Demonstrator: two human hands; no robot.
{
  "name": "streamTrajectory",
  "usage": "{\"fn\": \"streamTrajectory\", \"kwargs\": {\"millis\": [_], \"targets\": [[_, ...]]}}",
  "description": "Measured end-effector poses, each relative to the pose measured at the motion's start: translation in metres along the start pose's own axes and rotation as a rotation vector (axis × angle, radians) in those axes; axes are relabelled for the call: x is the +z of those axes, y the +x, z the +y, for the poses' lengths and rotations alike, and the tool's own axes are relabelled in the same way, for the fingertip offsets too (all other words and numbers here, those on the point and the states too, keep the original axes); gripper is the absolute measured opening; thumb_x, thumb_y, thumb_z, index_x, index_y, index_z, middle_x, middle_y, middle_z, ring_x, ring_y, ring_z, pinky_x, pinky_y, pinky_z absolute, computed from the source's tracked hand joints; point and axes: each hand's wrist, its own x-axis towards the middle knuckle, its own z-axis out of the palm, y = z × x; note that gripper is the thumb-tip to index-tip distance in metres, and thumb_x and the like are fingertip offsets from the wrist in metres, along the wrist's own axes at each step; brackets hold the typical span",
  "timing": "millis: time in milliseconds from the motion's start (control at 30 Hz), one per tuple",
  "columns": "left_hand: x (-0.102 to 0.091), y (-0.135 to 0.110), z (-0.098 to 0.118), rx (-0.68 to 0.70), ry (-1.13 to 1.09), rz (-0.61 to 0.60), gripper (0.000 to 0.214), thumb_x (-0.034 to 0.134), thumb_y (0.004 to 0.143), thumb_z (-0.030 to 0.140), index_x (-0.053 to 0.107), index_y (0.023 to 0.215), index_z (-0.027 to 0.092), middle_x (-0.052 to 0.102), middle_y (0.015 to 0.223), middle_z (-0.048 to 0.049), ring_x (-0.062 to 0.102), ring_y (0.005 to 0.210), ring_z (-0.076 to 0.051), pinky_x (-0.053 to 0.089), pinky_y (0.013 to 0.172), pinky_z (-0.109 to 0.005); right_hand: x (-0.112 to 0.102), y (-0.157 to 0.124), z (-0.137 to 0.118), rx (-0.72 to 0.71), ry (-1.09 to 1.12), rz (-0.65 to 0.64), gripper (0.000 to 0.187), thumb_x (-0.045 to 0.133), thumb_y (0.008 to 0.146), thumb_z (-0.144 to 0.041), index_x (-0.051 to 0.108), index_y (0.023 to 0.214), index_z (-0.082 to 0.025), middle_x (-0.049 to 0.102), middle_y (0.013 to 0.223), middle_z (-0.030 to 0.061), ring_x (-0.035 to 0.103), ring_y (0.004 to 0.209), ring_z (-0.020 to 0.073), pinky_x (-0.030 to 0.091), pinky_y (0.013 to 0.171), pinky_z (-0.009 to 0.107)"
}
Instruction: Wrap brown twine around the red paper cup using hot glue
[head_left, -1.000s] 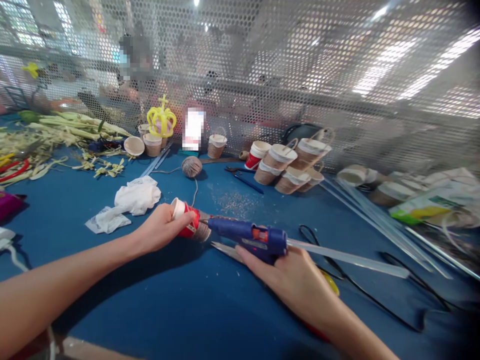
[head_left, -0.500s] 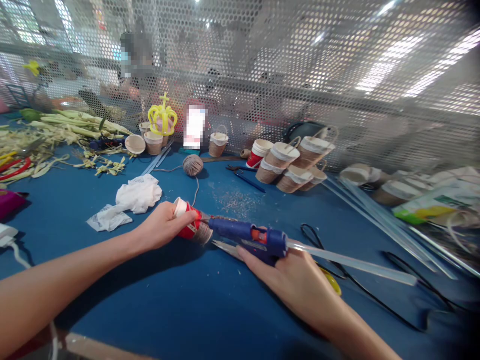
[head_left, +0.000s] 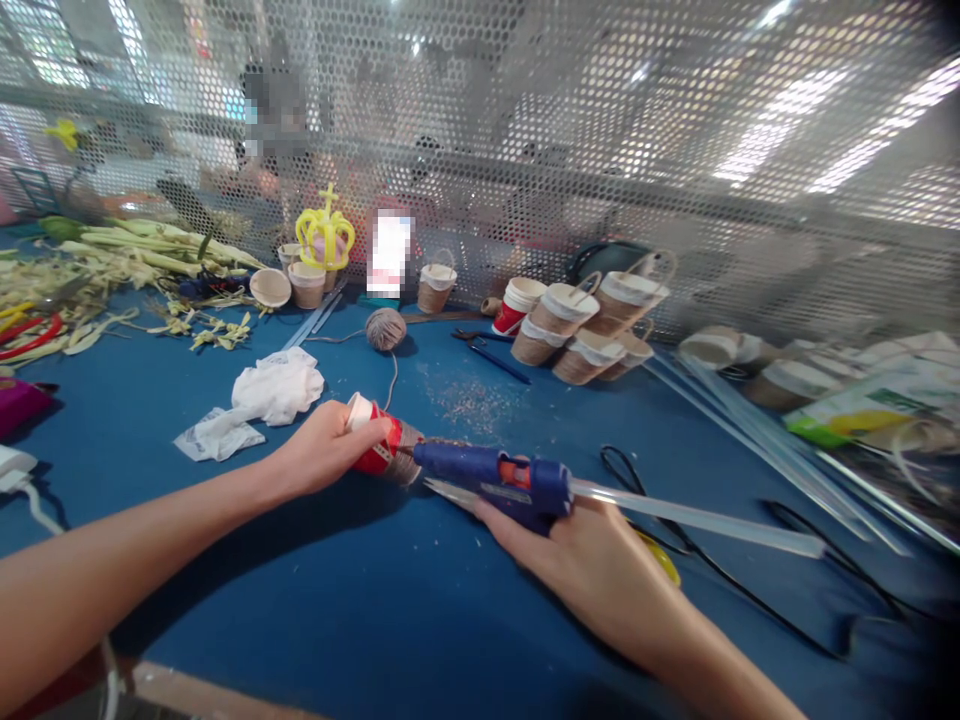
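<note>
My left hand (head_left: 324, 452) is wrapped round a small red paper cup (head_left: 377, 450) lying on its side on the blue table (head_left: 352, 600); twine covers the cup's lower end. My right hand (head_left: 592, 560) grips a blue hot glue gun (head_left: 499, 477) with a clear glue stick (head_left: 697, 520) sticking out of its back. The gun's nozzle touches the twine-covered end of the cup. Scissors (head_left: 457, 493) with a yellow handle lie under the gun.
A ball of twine (head_left: 385, 328), a crumpled white wrapper (head_left: 266, 395) and several twine-wrapped cups (head_left: 592, 325) sit further back. Loose glue sticks (head_left: 750, 420) and a black cord (head_left: 720, 570) lie at right, plant strips (head_left: 112, 270) at left. A perforated metal screen (head_left: 600, 130) closes the back.
The glue gun's nozzle has shifted slightly left along the cup's twine-covered end. Both hands otherwise hold as before.
</note>
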Motion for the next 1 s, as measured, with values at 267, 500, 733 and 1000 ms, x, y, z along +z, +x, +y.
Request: {"fn": "streamTrajectory", "kwargs": {"millis": [267,500,733,1000], "targets": [[0.0011,-0.0017,0.0022,-0.005,0.016,0.021,0.038,0.044,0.075,0.043,0.055,0.056,0.012,0.041,0.047,0.0032,0.030,0.045,-0.008,0.021,0.042,-0.021,0.0003,0.0015,0.0015,0.008,0.014,0.043,0.014,0.050,0.071,-0.027,0.061,0.063,-0.025,0.057,0.045,-0.0005,0.054,0.049,0.0163,0.044,0.048,0.026],[0.0002,-0.0011,0.0018,0.006,-0.012,0.001,0.034,0.044,0.074,0.038,0.061,0.062,0.011,0.054,0.051,-0.0008,0.040,0.047,-0.010,0.026,0.042,-0.021,0.0003,0.0007,-0.0003,-0.004,0.038,0.008,0.016,0.049,0.072,-0.026,0.060,0.062,-0.024,0.056,0.045,-0.0009,0.055,0.051,0.0160,0.043,0.049,0.025],[-0.0003,-0.0019,0.0018,0.022,0.019,0.018,0.033,0.044,0.074,0.036,0.059,0.058,0.012,0.052,0.049,-0.0004,0.041,0.047,-0.011,0.026,0.042,-0.021,0.0008,-0.0003,0.0008,-0.018,0.001,-0.005,0.018,0.048,0.073,-0.026,0.061,0.060,-0.024,0.057,0.048,-0.0004,0.051,0.046,0.0146,0.042,0.046,0.025],[-0.0003,-0.0005,0.0023,0.010,0.006,0.019,0.032,0.045,0.073,0.037,0.059,0.060,0.012,0.048,0.047,0.0015,0.038,0.046,-0.010,0.024,0.042,-0.022,0.0037,-0.0017,0.0061,-0.025,-0.039,-0.033,0.021,0.045,0.074,-0.026,0.058,0.058,-0.023,0.055,0.049,-0.0006,0.048,0.045,0.0133,0.041,0.046,0.025]]}}
